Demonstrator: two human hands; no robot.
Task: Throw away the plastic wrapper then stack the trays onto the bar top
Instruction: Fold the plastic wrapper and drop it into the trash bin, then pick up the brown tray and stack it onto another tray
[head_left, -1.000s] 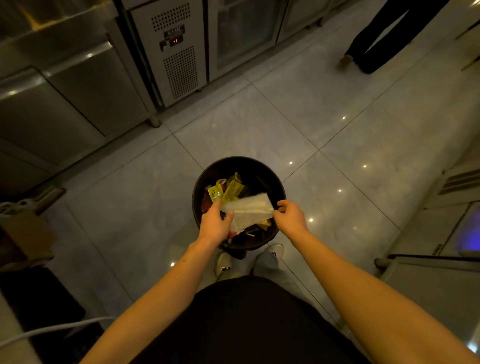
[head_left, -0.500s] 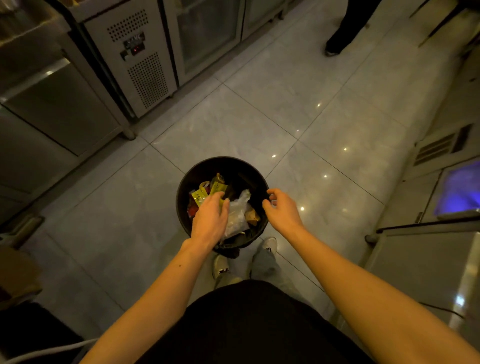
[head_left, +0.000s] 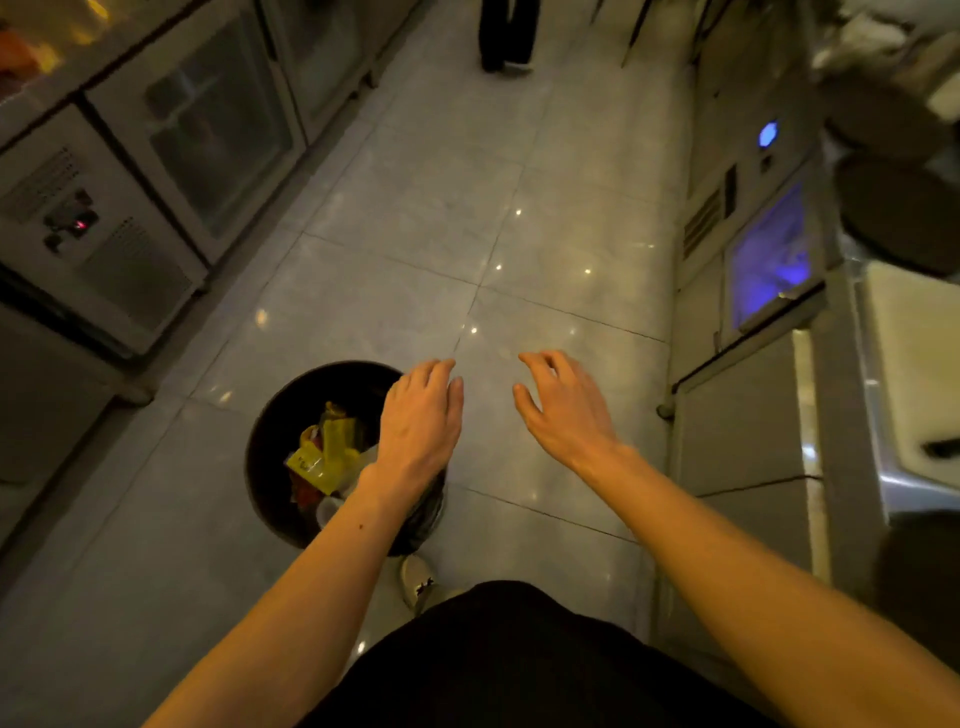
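Both hands are empty, fingers loosely spread: left hand (head_left: 422, 421) over the right rim of the round black waste bin (head_left: 275, 441), right hand (head_left: 563, 410) above bare grey floor tiles (head_left: 545, 249) at frame centre.

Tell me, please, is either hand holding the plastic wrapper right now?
No, the left hand and the right hand are both open and empty, spread above the floor beside the bin.

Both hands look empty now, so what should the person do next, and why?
Probably turn right and reach for the dark round trays on the counter. Both the left hand and right hand are open and empty, and the bin on the floor holds rubbish, so the wrapper step seems done. Stacking comes next.
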